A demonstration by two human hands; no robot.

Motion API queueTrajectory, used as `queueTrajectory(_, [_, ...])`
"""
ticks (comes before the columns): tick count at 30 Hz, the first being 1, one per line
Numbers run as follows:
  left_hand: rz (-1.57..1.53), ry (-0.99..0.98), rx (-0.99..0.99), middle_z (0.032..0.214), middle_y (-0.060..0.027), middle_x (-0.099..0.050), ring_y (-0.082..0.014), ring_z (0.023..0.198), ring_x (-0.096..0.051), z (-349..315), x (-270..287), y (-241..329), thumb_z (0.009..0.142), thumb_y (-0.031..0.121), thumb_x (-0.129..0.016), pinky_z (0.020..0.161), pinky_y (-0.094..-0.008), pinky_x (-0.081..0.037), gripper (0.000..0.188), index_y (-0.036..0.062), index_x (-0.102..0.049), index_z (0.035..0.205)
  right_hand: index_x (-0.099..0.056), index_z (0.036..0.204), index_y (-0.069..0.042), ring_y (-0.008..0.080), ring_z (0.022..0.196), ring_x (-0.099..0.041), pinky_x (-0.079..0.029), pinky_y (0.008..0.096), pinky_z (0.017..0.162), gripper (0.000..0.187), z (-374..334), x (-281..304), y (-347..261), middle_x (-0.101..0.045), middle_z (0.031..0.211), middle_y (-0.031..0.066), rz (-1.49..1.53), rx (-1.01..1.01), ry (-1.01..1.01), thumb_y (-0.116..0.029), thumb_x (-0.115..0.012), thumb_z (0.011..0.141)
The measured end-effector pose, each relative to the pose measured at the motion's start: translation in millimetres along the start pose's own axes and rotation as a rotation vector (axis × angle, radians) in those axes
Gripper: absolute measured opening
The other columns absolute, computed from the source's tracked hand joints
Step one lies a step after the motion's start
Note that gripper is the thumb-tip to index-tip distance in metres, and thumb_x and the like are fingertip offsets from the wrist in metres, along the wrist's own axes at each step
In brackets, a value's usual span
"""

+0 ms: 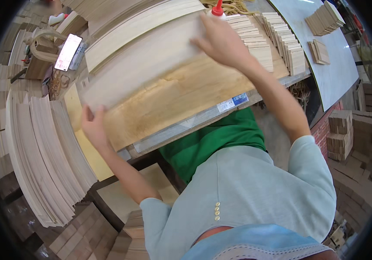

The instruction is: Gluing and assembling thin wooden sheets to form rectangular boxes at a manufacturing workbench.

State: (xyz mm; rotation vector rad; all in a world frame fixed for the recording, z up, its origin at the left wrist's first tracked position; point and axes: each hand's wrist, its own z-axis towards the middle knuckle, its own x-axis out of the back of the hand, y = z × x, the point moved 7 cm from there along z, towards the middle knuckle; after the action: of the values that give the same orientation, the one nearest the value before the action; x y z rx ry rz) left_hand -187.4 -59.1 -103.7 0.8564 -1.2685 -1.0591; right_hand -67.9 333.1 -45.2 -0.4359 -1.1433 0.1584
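A long, pale thin wooden board (pixel 147 65), smeared by motion, lies slanted over the workbench between my two hands. My left hand (pixel 94 130) grips its left end, thumb and fingers at the near corner. At the board's far right end is my right hand (pixel 222 41), its fingers curled on the edge and partly hidden. Just beyond the right hand stands a white glue bottle with a red cap (pixel 217 9). Under the board's near side shows a stained yellowish wooden work surface (pixel 173 97).
Tall stacked boards (pixel 43 160) stand at the left. Behind the held board lies a pile of long boards (pixel 138 30). Small wooden slats (pixel 283 43) are stacked at the right, near a grey side table (pixel 337 69). A lit phone (pixel 68 52) leans at the upper left.
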Motion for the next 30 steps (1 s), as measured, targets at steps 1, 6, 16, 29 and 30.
queueTrajectory(1, [0.148,0.005,0.070,0.129,-0.0177,-0.056,-0.0209,0.113,-0.056,-19,-9,-9,0.081,0.015,-0.072,0.095,-0.0339,-0.044,0.059,-0.0075,-0.050,0.130,-0.043,0.125,0.006,0.0426,0.103,-0.055,-0.046,0.0463,0.087,0.060,-24,-10,11,-0.057,0.112,0.0284,0.017,-0.073,-0.053,-0.032,-0.065,0.084])
queueTrajectory(6, [0.423,-0.142,0.156,0.127,-0.0194,-0.056,-0.0250,0.112,-0.057,-42,-32,-42,0.079,0.016,-0.072,0.094,-0.0359,-0.044,0.059,-0.0081,-0.051,0.129,-0.041,0.133,0.008,0.0421,0.112,-0.050,-0.041,0.0444,0.098,0.065,-71,-56,46,-0.055,0.121,0.0267,0.024,-0.198,-0.202,-0.028,-0.064,0.085])
queueTrajectory(16, [0.496,-0.136,0.169,0.114,-0.0161,-0.056,-0.0263,0.099,-0.057,-135,-8,-19,0.079,0.018,-0.074,0.089,-0.0356,-0.045,0.057,-0.0052,-0.053,0.127,-0.040,0.133,0.006,0.0439,0.120,-0.041,-0.035,0.0465,0.103,0.072,-162,-15,32,-0.039,0.137,0.0278,0.085,-0.038,-0.316,-0.021,-0.074,0.075])
queueTrajectory(29, [0.690,-0.488,-0.093,0.151,-0.0221,-0.027,-0.0364,0.139,-0.025,-109,-31,-1,0.060,0.013,-0.083,0.114,-0.0402,-0.022,0.103,0.0052,-0.029,0.147,-0.028,0.145,-0.002,0.0380,0.139,-0.025,-0.026,0.0447,0.113,0.092,-152,-20,44,-0.030,0.149,0.0212,0.147,0.041,-0.329,-0.019,-0.079,0.070])
queueTrajectory(30, [0.690,-0.491,-0.099,0.151,-0.0221,-0.027,-0.0364,0.139,-0.025,-106,-31,-1,0.060,0.013,-0.083,0.114,-0.0402,-0.022,0.103,0.0052,-0.029,0.147,-0.028,0.145,-0.002,0.0380,0.139,-0.025,-0.026,0.0447,0.113,0.092,-147,-20,47,-0.030,0.149,0.0212,0.146,0.037,-0.323,-0.019,-0.079,0.070])
